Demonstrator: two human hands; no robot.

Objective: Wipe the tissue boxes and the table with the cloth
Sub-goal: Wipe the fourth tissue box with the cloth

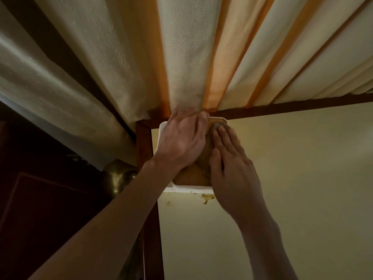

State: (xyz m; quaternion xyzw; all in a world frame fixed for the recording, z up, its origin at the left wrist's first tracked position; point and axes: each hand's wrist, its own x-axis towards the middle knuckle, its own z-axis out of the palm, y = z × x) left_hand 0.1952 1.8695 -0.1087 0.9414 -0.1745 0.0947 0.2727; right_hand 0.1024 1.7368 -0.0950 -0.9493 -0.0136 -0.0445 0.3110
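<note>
At the far left corner of the desk [282,178], seen from the head camera, a white-rimmed tissue box [189,187] with a tan top sits close against the dark wooden edge and just below the hanging curtains [181,57]. Both hands lie on top of it. The left hand [181,140] rests across the left and far part of the box, its fingers [187,116] stretched out flat and close together, reaching to the far rim beside the curtain hem. The right hand [228,162] lies on the right half, fingers [226,136] straight and narrow-set, pressing down on a brownish cloth [203,158] that shows between the two hands and bunches at the far right corner of the box just beyond the fingertips. Neither hand curls around anything. On the pale desk surface just near of the box lies a small yellowish smear [207,198]. To the left of the desk, a brass-coloured rounded object [119,176] sits in the dark.
</note>
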